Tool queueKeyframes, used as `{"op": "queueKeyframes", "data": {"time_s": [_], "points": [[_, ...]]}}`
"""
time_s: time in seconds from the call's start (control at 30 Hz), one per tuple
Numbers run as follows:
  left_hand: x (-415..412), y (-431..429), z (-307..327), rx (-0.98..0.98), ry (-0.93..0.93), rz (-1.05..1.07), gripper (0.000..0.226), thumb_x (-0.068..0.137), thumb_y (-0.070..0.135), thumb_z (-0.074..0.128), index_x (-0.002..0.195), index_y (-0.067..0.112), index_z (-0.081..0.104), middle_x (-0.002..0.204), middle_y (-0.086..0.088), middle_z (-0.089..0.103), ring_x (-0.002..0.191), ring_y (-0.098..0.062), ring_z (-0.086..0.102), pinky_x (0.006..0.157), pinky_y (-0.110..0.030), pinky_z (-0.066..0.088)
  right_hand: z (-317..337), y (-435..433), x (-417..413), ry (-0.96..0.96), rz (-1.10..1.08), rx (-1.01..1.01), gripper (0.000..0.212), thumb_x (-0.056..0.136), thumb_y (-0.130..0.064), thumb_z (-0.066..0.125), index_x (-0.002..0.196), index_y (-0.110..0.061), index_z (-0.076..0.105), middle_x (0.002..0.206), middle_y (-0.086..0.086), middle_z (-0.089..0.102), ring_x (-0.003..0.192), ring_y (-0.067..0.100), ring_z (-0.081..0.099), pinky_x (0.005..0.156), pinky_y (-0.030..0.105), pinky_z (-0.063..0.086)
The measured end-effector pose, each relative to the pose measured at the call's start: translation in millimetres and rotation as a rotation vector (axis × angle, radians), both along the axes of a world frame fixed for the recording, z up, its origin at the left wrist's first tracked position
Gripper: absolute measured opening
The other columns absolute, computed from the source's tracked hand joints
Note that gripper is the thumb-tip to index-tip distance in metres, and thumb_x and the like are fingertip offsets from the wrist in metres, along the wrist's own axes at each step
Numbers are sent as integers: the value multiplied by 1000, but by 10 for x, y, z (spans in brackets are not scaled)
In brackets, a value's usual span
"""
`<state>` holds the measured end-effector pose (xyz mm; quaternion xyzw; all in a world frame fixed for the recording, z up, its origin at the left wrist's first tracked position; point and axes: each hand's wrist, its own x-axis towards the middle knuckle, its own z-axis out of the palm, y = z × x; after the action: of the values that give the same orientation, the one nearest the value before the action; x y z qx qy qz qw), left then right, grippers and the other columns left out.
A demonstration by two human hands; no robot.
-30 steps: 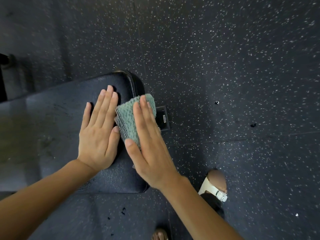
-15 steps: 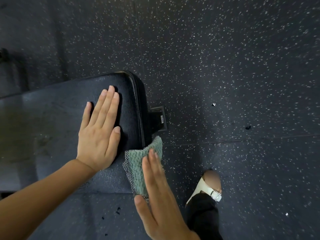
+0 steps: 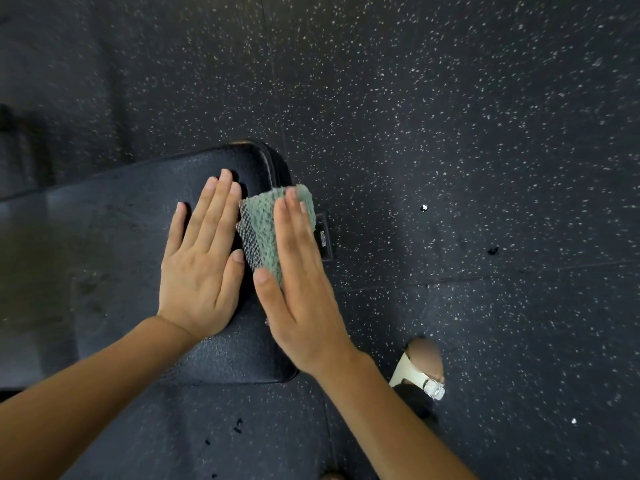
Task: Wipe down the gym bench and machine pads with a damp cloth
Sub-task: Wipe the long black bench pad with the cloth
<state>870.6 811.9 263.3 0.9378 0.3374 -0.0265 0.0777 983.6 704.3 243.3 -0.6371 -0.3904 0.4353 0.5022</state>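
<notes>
Now bench pad (image 3: 121, 237) end under work. Left hand (image 3: 201, 265) flat on top, fingers straight, bracing. Right hand (image 3: 298, 289), fingers straight, presses cloth (image 3: 263, 233) on end edge. It is back up near far corner after dropping low. Edge likely covered.

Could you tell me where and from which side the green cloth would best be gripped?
The green cloth lies at the end of the bench pad, pressed flat under the right hand. Its far edge, which shows past that hand's fingertips, is probably the best part to pinch. Come from the right, off the pad; the left hand blocks the other side.
</notes>
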Motion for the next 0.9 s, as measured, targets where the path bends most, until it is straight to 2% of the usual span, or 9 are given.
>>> {"op": "queueKeyframes", "data": {"time_s": [0.23, 0.4, 0.5, 0.63, 0.77, 0.9], "points": [[4, -6, 26, -10, 20, 10, 62, 99, 26, 23, 157, 4, 14, 165, -5, 9, 154, -20, 8, 124, -41, 3, 92, -748, -347, -54, 90, -58, 68, 103, -29, 32, 158, -16, -4, 166, -2, -11, 153, 21, -4, 123, 44, 10], [8, -9, 28, -29, 13, 15, 63, 98, 24, 25, 157, 5, 14, 166, -6, 10, 154, -21, 9, 124, -42, 4, 94, -616, -306, -70, 62, -85, 68, 104, -28, 30, 157, -27, -12, 165, -7, -13, 153, 17, -5, 123, 40, 8], [0, 1, 22, -25, 13, 13, 63, 98, 24, 26, 157, 5, 14, 165, -7, 10, 154, -19, 8, 124, -43, 6, 64, -321, -182, -82, 26, -85, 64, 106, -27, 29, 156, -22, -10, 165, -9, -14, 153, 15, -7, 124, 36, 6], [-4, 9, 12, -37, 0, 16, 63, 99, 27, 26, 156, 4, 16, 165, -7, 12, 154, -19, 10, 124, -45, 9, 14, 64, -2, -104, -3, -58, 62, 105, -25, 31, 156, -12, -2, 166, -2, -9, 153, 13, -6, 124, 33, 6], [-8, 7, -1, -37, -16, 26, 63, 98, 27, 28, 155, 3, 19, 165, -9, 16, 153, -21, 14, 123, -48, 13, -20, 391, 191, -169, 31, -55, 60, 106, -22, 32, 156, -10, 1, 166, 2, -6, 152, 12, -7, 125, 33, 6], [4, 0, -8, -36, -26, 64, 63, 98, 28, 29, 155, 2, 21, 164, -10, 18, 153, -21, 15, 123, -48, 14, -25, 546, 351, -283, 98, -34, 60, 106, -13, 39, 157, -6, 8, 166, 5, -2, 153, 16, -5, 125, 40, 10]]}}
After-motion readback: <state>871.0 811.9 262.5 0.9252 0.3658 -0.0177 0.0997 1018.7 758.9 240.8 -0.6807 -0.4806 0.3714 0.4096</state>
